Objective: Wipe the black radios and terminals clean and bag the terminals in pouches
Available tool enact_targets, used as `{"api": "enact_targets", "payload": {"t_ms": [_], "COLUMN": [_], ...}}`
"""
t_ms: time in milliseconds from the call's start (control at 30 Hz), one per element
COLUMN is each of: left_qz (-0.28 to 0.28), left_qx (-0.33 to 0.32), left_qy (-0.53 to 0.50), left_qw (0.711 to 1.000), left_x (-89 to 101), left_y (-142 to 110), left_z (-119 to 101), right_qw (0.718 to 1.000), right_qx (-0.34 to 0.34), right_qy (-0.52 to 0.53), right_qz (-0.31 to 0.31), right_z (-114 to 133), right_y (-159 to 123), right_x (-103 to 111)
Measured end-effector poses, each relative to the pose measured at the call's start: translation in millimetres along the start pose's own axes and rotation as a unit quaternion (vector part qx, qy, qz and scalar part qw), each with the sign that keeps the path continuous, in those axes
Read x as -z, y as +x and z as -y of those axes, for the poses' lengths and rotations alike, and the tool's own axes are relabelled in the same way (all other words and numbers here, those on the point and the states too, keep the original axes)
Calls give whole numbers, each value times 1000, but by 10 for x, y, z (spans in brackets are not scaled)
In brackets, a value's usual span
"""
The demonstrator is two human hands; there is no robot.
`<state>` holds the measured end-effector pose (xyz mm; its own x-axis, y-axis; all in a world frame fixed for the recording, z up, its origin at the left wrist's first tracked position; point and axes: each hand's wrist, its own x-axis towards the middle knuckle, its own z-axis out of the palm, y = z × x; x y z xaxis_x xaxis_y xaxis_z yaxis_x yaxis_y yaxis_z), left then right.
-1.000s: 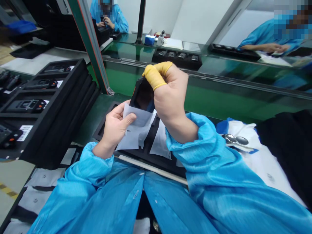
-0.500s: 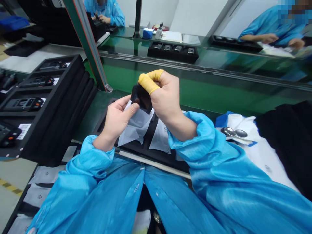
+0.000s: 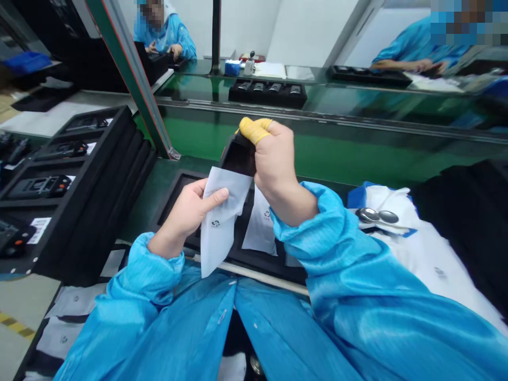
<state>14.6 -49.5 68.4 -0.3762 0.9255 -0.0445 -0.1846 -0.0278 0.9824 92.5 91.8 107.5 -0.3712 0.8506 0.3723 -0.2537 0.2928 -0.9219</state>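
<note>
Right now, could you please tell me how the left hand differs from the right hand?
The left hand is bare, while the right hand wears yellow finger cots. The left hand pinches a white sheet; the right hand grips a black device. Both emerge from blue cuffs.

Electronics assembly workshop, long green workbench [image 3: 317, 153], black foam trays of handheld devices [image 3: 99, 180], blue antistatic smocks [image 3: 357, 312] on workers

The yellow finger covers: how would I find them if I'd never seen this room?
Start at the long green workbench. In front of it, two hands come out of blue sleeves, and the right hand grips a black device. The yellow finger cots sit on that hand's fingers, the only yellow on either hand, while the left hand, holding a white sheet, is bare.
</note>
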Motion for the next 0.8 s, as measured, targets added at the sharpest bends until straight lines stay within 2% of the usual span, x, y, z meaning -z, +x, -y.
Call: {"api": "enact_targets", "payload": {"t_ms": [133,200,300,367,467,633,733,800], "left_qz": [-14,-19,-24,-42,-94,-200,-201,-187], "left_qx": [21,19,-4,-34,-106,-258,-330,-360], "left_qy": [-13,-18,-26,-27,2,132,185,212], "left_qw": [1000,999,999,998,990,936,904,889], "left_x": [-25,-37,-59,-77,-99,-115,-136,-149], "left_y": [-11,-9,12,36,75,109,103,89], "left_z": [19,32,61,95,154,130,0,-109], "right_qw": [989,985,987,992,996,975,952,941], "right_qx": [-144,-166,-157,-126,-36,110,156,180], "right_qy": [29,36,20,-6,-64,-172,-237,-258], "right_qz": [-1,-2,4,19,49,82,118,121], "right_z": [-66,-92,-99,-90,-58,97,239,318], "right_y": [-4,-17,-74,-129,-212,-342,-404,-425], "right_x": [1,-8,-31,-43,-42,33,148,260]}}
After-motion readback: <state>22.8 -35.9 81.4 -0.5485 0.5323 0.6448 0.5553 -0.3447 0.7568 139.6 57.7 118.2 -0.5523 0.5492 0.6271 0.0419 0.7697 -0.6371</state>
